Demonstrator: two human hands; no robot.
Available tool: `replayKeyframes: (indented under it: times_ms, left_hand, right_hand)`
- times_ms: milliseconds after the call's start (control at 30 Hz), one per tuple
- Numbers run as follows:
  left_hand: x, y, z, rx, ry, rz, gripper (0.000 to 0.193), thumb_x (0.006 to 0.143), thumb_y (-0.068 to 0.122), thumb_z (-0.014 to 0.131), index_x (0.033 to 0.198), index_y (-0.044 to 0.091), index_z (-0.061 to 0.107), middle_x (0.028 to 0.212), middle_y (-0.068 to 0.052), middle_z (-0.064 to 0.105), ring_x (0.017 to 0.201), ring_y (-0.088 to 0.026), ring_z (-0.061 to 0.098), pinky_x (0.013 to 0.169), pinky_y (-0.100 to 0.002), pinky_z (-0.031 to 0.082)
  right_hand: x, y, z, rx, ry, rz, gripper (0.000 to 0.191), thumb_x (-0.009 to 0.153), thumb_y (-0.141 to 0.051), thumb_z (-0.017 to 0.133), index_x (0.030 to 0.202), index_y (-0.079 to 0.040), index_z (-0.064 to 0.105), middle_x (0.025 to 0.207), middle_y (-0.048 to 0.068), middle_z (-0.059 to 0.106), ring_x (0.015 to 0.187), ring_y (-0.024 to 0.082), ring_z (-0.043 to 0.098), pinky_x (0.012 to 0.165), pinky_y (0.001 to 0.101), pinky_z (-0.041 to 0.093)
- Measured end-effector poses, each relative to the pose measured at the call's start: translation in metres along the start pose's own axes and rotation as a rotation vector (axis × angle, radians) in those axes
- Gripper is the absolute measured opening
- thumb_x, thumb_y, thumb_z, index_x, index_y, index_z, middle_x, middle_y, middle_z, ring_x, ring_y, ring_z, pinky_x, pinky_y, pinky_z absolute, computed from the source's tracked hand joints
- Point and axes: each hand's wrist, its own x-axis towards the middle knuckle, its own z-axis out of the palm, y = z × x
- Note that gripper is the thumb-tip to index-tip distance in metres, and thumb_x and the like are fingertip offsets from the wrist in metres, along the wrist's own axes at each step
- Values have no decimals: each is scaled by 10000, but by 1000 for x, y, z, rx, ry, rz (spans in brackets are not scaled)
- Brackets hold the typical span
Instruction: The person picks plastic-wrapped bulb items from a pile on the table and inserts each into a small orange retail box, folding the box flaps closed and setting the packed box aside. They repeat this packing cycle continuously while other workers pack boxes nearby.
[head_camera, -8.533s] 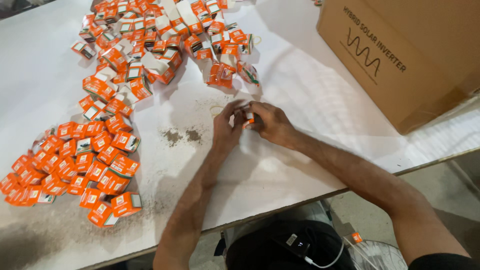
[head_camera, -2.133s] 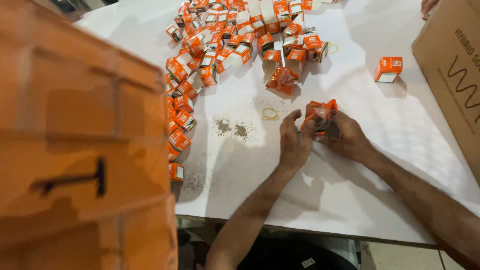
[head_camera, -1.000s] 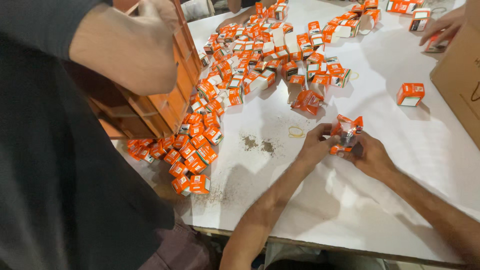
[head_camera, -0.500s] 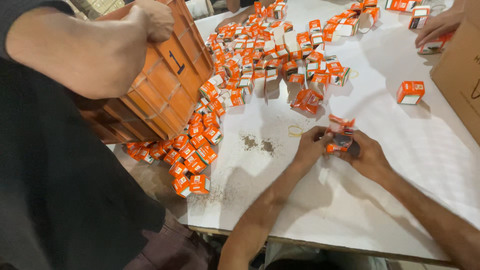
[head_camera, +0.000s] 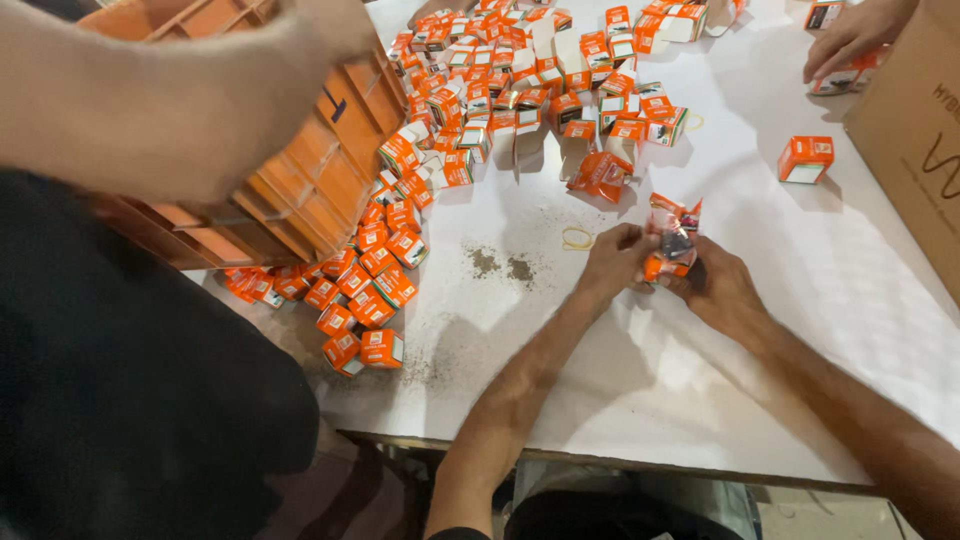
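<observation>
Hands — left hand (head_camera: 612, 262) and right hand (head_camera: 722, 287) — pinch a small orange box (head_camera: 670, 240), contents unclear; at ten o'clock, a co-worker's blurred arm (head_camera: 150, 100) hides the orange crate (head_camera: 290, 170).

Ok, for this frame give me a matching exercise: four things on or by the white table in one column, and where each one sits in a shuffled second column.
Things:
1. rubber band
2. lone orange box
3. orange crate
4. small packet

Places:
A. tilted over the table's left edge, held by another person
B. flat on the table just left of the left hand
C. between the fingers of the left hand and the right hand
D. alone on the table near the brown carton

Pairs: 1-B, 2-D, 3-A, 4-C
</observation>
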Motion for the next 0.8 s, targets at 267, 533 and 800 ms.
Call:
replayKeyframes:
  times_ms: [267, 533, 800]
  left_hand:
    - [-1, -21, 8, 562, 241, 356, 235, 982, 207, 577, 1135, 50, 662, 883, -165, 757, 764, -304, 702, 687, -439, 550]
    - [-6, -10, -6, -42, -30, 67, 379, 960, 340, 615, 1101, -8, 665, 856, -105, 681, 578, -154, 589, 451, -286, 494]
    - [-1, -1, 6, 375, 180, 92, 466, 900, 440, 649, 875, -24, 681, 745, -127, 684, 670, -212, 665, 603, -365, 532]
  right_hand:
    - [-6, -26, -6, -3, 11, -99, 731, 807, -159, 809, 1464, -74, 499, 1194, 166, 673, 1079, 352, 668, 890, 440, 540]
    - [-6, -22, -3, -48, -4, 18, 511, 830, -208, 821, 1264, -67, 590, 1110, 135, 715, 994, 306, 717, 849, 429, 567]
    - [-4, -17, -3, -117, 15, -146, 553, 839, -226, 829, 1291, -31, 577, 1185, 189, 670, 1066, 369, 673, 868, 452, 546]
